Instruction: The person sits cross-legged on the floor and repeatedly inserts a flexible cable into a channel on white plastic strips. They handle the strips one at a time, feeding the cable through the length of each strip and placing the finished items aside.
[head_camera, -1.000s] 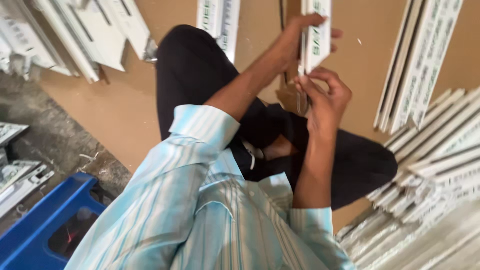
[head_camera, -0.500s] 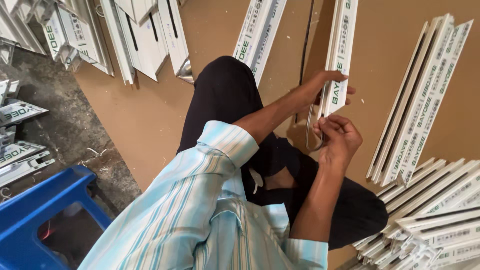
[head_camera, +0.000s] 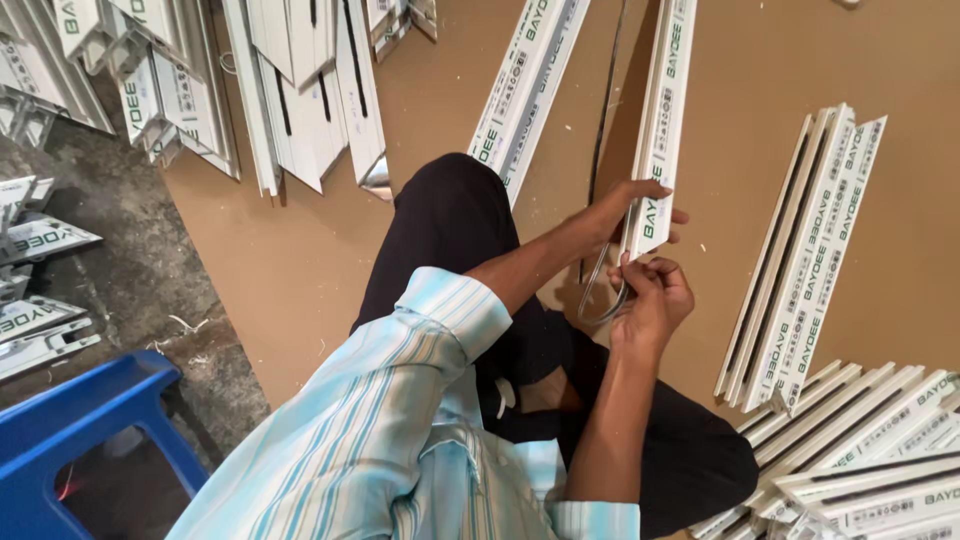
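Your hands are boxed in close here: the left hand and right hand both sit on the long white profile, with a second white profile lying just to its left. Between those two strips you get a narrow lane of bare brown board, but a thin black strip runs down it. On the right, open board separates you from the leaning bundle of profiles. Near right, the stacked profiles block the way. Far left, more profile offcuts crowd the edge. Your own black-trousered knee fills the near left.
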